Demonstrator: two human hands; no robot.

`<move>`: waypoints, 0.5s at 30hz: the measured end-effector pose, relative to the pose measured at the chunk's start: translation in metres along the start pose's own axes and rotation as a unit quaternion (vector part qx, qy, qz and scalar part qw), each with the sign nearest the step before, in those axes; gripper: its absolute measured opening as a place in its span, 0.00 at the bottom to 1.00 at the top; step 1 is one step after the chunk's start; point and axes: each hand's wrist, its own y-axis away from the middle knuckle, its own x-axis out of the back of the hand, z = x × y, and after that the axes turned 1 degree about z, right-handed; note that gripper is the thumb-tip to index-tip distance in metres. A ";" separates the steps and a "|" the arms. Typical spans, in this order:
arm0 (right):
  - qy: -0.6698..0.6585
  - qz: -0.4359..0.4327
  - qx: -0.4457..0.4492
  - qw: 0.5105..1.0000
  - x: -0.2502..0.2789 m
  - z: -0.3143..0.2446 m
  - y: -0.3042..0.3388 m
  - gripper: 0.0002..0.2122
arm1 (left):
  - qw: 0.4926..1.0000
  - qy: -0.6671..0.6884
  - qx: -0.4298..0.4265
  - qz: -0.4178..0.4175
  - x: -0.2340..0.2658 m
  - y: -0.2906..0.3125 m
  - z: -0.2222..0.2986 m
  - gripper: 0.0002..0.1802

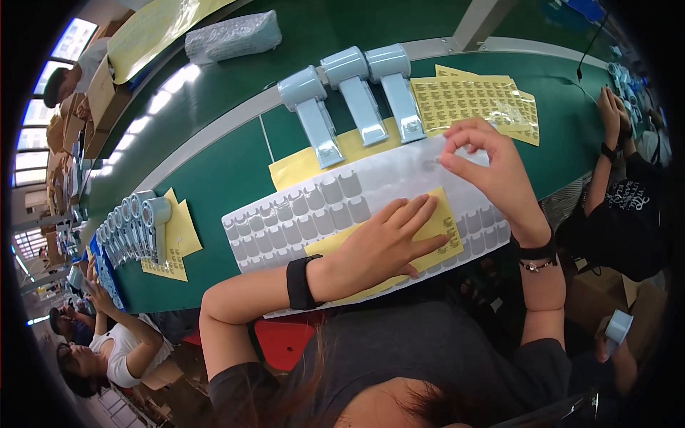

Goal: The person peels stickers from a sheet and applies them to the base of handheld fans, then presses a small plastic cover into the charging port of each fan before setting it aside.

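Note:
My left hand [378,246] lies flat, fingers spread, on a yellow sheet of small printed labels [451,235]. Beneath that is a large white backing sheet [403,171] with rows of grey tab-shaped stickers [307,203]; a broad strip of it is bare. Above its right part, my right hand [492,167] is closed in a pinch, thumb and index finger together. Whatever is between those fingertips is too small to make out. Just beyond the sheet stand three light-blue plastic parts, each a round cup on a flat handle: left [314,121], middle [362,107], right [397,93].
More yellow label sheets [467,103] lie at the back right. A row of similar light-blue parts [128,228] stands at the left on the green table [207,235]. A bubble-wrapped bundle [234,37] sits beyond the metal rail. People work on both sides.

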 end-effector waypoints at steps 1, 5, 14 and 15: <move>0.000 -0.009 0.006 1.000 -0.009 0.003 -0.015 0.04 | 1.000 0.006 -0.005 -0.006 0.000 0.000 0.001 0.41; 0.087 0.012 0.054 0.995 -0.041 0.014 -0.057 0.05 | 1.000 0.017 -0.021 0.002 0.004 0.004 -0.003 0.39; 0.179 -0.022 0.041 0.983 -0.054 0.008 -0.082 0.07 | 0.997 0.017 0.041 0.059 0.045 0.028 -0.039 0.32; 0.182 -0.026 0.040 0.982 -0.055 0.007 -0.084 0.07 | 0.996 0.010 0.057 0.061 0.048 0.030 -0.043 0.31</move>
